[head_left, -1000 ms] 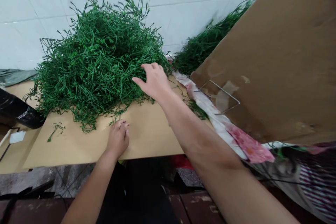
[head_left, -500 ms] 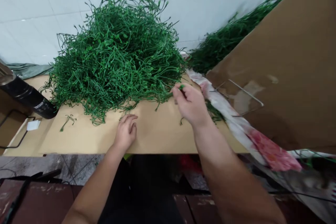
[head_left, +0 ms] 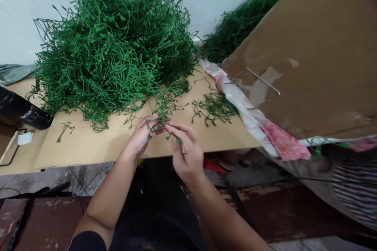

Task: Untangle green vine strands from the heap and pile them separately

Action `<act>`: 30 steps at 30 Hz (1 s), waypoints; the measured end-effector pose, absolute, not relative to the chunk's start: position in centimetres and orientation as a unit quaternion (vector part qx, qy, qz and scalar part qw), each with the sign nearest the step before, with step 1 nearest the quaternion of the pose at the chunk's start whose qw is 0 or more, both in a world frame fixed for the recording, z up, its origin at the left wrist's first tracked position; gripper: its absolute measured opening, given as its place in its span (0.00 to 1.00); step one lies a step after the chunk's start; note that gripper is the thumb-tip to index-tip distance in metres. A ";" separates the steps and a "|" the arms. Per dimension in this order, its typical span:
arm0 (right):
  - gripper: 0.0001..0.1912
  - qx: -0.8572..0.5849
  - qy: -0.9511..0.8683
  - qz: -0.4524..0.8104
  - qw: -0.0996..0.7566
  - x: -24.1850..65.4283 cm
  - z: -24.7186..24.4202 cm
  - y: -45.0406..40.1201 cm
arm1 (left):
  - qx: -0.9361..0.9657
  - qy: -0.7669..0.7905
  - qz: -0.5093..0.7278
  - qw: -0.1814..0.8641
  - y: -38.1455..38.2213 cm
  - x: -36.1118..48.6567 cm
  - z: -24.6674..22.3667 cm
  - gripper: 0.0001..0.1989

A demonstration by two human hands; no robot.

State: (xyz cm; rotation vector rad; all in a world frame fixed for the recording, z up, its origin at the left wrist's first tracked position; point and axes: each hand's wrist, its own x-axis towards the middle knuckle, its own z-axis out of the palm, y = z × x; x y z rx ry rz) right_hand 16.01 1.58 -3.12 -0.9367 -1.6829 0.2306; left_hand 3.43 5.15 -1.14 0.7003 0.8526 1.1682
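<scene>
My left hand [head_left: 141, 135] and my right hand [head_left: 187, 153] are close together above the front of the cardboard-covered table. Thin green artificial plant stems [head_left: 163, 115] with small budded ends run between them. The right thumb and fingers pinch one end of the stems. My left fingers curl around the other part, partly hidden by the green. Just behind the hands rises a big tangled heap of the same stems [head_left: 114, 47]. A smaller loose bunch [head_left: 216, 108] lies to the right on the cardboard, and a single sprig [head_left: 65, 129] lies at the left.
A black vacuum bottle [head_left: 25, 110] lies tilted at the left edge. On the right stands a large cardboard panel [head_left: 318, 55] with a bent metal wire [head_left: 263, 81], beside pink and white cloth [head_left: 282, 137]. More green stems [head_left: 235, 27] are behind the panel. A tiled wall closes the back.
My right hand has moved left and down from the heap's right edge to my left hand, with green stems now between them. The bunch at the right has come into view. The camera has shifted.
</scene>
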 end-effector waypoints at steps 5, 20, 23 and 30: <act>0.23 -0.380 -0.733 0.124 0.551 15.7 -3.8 0.6 | 0.245 0.418 0.560 0.672 4.8 3.0 -1.6 0.14; 0.23 -0.296 -0.810 0.165 0.479 13.5 -4.8 -1.7 | 0.271 0.400 0.507 0.713 4.0 1.4 -2.1 0.18; 0.17 -0.225 -0.861 0.221 0.399 14.2 -3.4 -1.3 | 0.283 0.406 0.514 0.701 3.4 0.1 -2.2 0.11; 0.08 -0.250 -0.812 0.316 0.423 18.0 0.2 2.4 | 0.202 0.341 0.547 0.737 1.8 -2.5 -1.5 0.15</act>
